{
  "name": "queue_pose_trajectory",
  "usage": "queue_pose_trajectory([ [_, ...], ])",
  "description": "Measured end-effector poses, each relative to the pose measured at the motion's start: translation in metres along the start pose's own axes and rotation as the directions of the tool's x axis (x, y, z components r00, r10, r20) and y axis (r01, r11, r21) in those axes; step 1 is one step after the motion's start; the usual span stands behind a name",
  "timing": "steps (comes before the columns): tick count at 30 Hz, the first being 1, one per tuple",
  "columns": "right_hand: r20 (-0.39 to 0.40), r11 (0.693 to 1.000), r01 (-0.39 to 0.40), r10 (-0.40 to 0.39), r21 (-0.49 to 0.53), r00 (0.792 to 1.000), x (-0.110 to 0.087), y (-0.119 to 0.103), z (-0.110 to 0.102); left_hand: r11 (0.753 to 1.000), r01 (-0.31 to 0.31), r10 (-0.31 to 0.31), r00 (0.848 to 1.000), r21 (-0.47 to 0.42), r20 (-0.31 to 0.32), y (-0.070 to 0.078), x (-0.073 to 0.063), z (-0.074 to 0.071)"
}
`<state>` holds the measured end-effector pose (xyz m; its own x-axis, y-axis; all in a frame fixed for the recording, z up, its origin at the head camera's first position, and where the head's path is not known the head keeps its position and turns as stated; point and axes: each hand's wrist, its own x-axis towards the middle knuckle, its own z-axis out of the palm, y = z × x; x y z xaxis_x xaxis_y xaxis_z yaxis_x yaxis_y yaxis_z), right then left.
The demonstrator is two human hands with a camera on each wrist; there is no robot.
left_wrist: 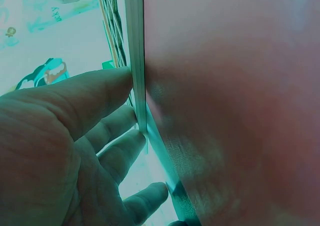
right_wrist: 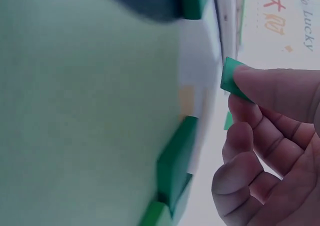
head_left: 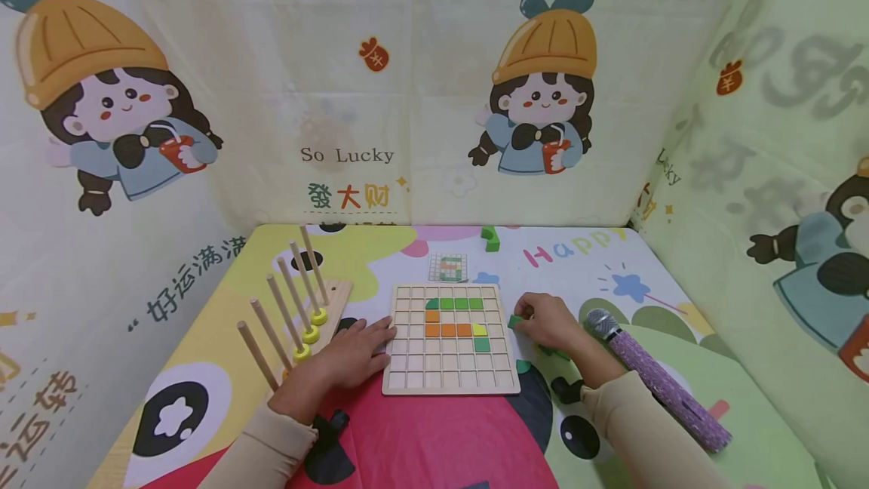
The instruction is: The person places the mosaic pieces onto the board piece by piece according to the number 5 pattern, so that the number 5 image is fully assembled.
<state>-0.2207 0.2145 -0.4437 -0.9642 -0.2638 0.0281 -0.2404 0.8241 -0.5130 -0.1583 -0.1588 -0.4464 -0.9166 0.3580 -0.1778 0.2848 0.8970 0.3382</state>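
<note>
A wooden grid board [head_left: 415,379] lies flat on the table in the head view. On it sit several green tiles [head_left: 462,303], several orange tiles [head_left: 448,330], a yellow tile [head_left: 478,330] and a teal tile [head_left: 481,344]. My left hand [head_left: 356,353] rests at the board's left side with its fingers spread, fingertips at the edge. Just beyond the right edge, my right hand [head_left: 548,319] pinches a small green block [right_wrist: 229,78] between thumb and index finger; the fingertips partly cover it. More green blocks [right_wrist: 177,158] lie below that hand, partly hidden in the head view.
A wooden peg stand [head_left: 337,294] with yellow rings stands left, beside the left forearm. Behind the board lie a small pattern card [head_left: 448,268] and a green notched block [head_left: 490,240]. A purple microphone [head_left: 668,383] lies right of the right forearm. Printed cloth walls enclose the table.
</note>
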Motion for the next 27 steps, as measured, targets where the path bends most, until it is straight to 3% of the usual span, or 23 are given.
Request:
queue_pose_trajectory([
  [7,0.086,0.991,0.046,-0.057,0.124,0.995,-0.004,-0.012,-0.001,1.000,0.006,-0.006,1.000,0.008,0.009,0.000,0.002,-0.001],
  [13,0.206,0.969,0.098,-0.146,0.229,0.968,-0.008,-0.027,0.006,1.000,0.011,-0.012,1.000,0.014,0.009,0.000,0.004,-0.002],
  [20,0.264,0.953,0.163,-0.230,0.254,0.937,-0.015,-0.035,0.016,1.000,0.003,-0.004,1.000,0.012,0.009,0.000,0.002,-0.001],
  [27,0.263,0.963,0.174,-0.226,0.208,0.938,-0.018,-0.040,0.020,1.000,0.003,-0.003,1.000,-0.001,0.008,-0.001,0.002,0.000],
])
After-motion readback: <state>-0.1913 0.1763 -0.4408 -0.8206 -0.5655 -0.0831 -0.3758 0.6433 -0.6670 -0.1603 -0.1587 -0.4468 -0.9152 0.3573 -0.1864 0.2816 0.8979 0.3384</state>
